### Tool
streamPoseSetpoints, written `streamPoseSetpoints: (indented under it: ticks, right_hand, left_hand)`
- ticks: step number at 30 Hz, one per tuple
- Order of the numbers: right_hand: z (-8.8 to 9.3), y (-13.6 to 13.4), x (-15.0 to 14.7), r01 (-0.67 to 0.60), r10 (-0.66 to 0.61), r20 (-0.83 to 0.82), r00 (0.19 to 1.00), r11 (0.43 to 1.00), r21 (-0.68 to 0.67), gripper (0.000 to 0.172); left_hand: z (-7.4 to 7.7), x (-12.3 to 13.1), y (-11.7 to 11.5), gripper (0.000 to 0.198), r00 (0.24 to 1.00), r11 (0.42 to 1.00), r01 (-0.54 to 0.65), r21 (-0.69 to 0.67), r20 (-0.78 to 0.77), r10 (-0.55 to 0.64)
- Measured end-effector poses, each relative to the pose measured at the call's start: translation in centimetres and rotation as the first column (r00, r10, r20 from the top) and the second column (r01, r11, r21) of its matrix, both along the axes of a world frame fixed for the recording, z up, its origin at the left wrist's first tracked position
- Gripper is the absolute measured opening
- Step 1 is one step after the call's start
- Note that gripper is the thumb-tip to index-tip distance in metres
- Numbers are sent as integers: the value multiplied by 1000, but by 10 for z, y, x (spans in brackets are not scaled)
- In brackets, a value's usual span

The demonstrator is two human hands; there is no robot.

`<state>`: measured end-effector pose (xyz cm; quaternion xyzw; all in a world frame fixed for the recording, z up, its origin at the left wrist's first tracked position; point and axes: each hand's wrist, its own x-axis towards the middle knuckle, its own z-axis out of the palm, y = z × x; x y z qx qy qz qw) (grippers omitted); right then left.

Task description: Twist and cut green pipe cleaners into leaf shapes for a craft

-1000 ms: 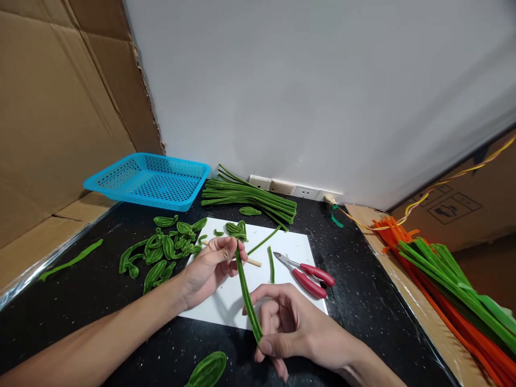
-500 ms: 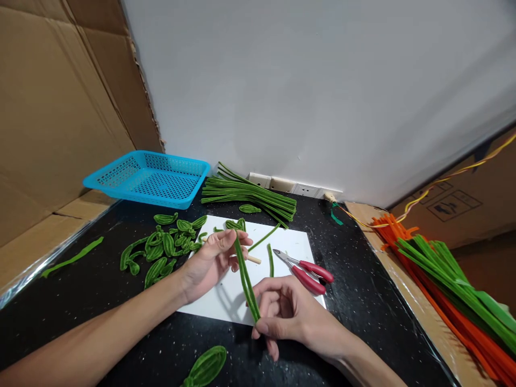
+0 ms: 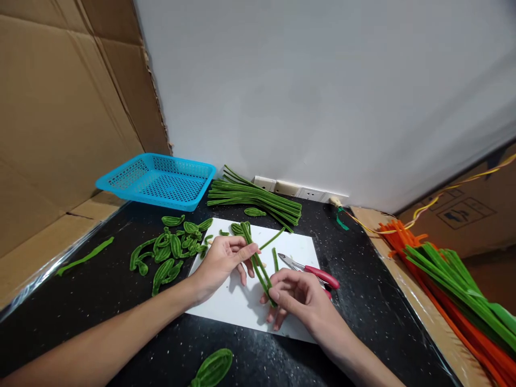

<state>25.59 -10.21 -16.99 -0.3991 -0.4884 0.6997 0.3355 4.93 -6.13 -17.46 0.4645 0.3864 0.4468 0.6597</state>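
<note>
Between my hands is a folded green pipe cleaner (image 3: 262,273), its two strands running side by side on a slant. My left hand (image 3: 223,263) pinches it higher up with thumb and fingers, and a looped part seems to stick out above the grip. At the lower end, my right hand (image 3: 300,298) holds the strands between thumb and fingertips. Beneath both hands lies a white sheet (image 3: 217,303). Cutting pliers with red handles (image 3: 322,276) rest just behind my right hand, beside a short green piece (image 3: 274,259).
Several green pipe-cleaner leaves (image 3: 175,246) are piled at left, and another leaf (image 3: 213,368) lies near the front. Behind are a blue basket (image 3: 161,203) and a green stem bundle (image 3: 258,199). Orange strips (image 3: 393,236) and brighter green ones (image 3: 447,263) lie at right.
Both hands have shifted right, with the right one rising a little. My left thumb now presses across the strands, closer to my right hand. The view has turned slightly.
</note>
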Motion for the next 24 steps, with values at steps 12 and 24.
streamPoseSetpoints:
  ticks: [12,24]
  right_hand:
    - [-1,3,14,294,-292,-38,956,934,203,32]
    - [-8,-3,3,212,-207,-57,977,973,87,39]
  left_hand:
    - [5,-3,-2,35,995,993,-57,-105,81,66]
    - [4,-1,-3,30,988,997,-38,-70,146,48]
